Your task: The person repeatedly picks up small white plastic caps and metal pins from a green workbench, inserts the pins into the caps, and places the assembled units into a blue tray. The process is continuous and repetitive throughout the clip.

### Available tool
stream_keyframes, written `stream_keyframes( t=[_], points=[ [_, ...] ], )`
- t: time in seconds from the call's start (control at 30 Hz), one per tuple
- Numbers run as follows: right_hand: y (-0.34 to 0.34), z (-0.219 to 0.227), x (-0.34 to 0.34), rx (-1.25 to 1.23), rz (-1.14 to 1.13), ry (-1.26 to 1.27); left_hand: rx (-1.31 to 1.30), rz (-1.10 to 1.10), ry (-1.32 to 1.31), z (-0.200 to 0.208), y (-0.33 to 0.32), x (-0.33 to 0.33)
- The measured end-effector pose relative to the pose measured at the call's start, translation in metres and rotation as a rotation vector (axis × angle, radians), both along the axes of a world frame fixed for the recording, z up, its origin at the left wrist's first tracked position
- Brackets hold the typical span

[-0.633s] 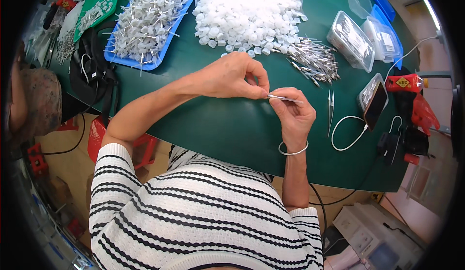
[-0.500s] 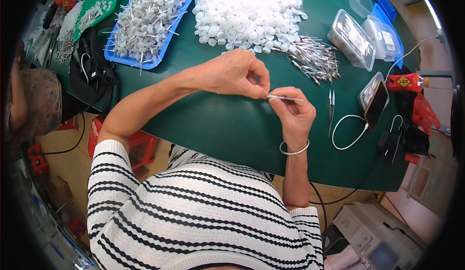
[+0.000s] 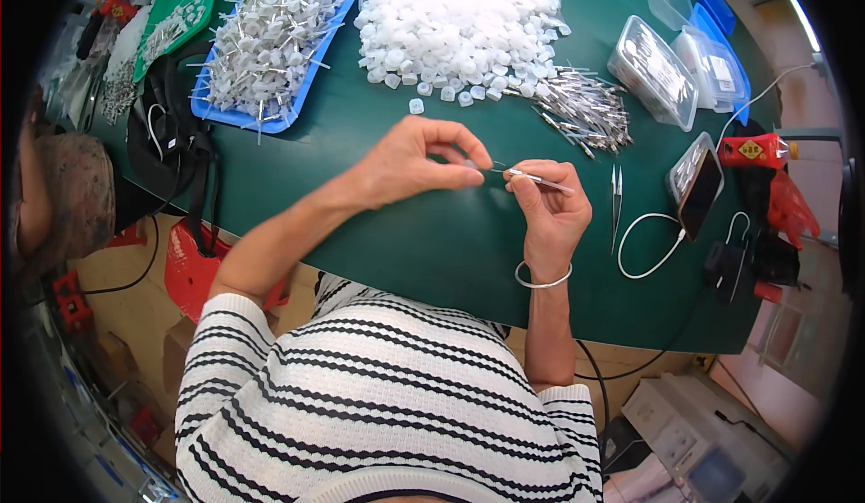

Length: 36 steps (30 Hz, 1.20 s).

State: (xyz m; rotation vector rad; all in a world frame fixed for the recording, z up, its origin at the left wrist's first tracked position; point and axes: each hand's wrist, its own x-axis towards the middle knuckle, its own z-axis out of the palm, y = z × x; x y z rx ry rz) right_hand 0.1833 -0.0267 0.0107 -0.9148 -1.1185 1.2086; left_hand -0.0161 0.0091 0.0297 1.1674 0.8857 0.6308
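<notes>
1. Both hands are sitting much as they did a moment back; the left hand (image 3: 410,162) is lifting slightly, its upper fingers spreading a little more over the bench (image 3: 387,233).
2. Left fingers are pinching a tiny white cap (image 3: 470,166) at the near tip of a thin metal pin (image 3: 532,177); the remaining left fingers are arching open above it.
3. Right hand (image 3: 550,210) is gripping the pin between thumb and forefinger, fingers closed around it, holding it level just above the bench between the two hands.
4. Risk, as I judge it: the pin is thin and the cap tiny, so a slightly skewed push could be bending the pin or flicking the cap off onto the bench, where it could get lost near the loose white caps (image 3: 455,16).
5. Another risk: the pin's point is sitting close to the left fingertips, so a slip could be pricking them.
6. Counts: one pin in hand, one cap in hand, two hands, one bracelet (image 3: 543,279), one pair of tweezers (image 3: 616,198), one phone (image 3: 696,186), one blue tray (image 3: 270,48) of finished pieces, one loose pile of pins (image 3: 586,106), two clear boxes (image 3: 656,70); the caps and piled pins are too many to count.
</notes>
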Motion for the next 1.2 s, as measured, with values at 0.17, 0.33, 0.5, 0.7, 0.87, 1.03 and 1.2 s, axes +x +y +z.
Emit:
stream_keyframes(
  t=[0.17,0.33,0.5,0.7,0.87,1.03,1.2],
  points=[
    [0.001,-0.004,-0.002,0.046,-0.019,0.012,0.001,0.21,-0.189,-0.009,-0.016,0.024],
    [-0.001,-0.003,-0.005,0.058,-0.022,0.028,-0.019,0.275,-0.26,-0.012,-0.019,0.029],
    [-0.002,-0.005,-0.006,0.079,-0.032,0.01,-0.022,0.315,-0.303,-0.015,-0.021,0.033],
    [-0.003,-0.004,-0.009,0.103,-0.072,-0.012,-0.157,0.349,-0.423,-0.014,-0.025,0.038],
    [-0.003,-0.006,-0.01,0.125,-0.104,-0.036,-0.256,0.373,-0.498,-0.013,-0.027,0.042],
    [-0.004,-0.007,-0.014,0.162,-0.154,-0.041,-0.397,0.415,-0.549,-0.007,-0.03,0.047],
    [-0.005,-0.007,-0.016,0.124,-0.135,0.064,-0.472,0.452,-0.643,-0.009,-0.036,0.053]
  ],
)
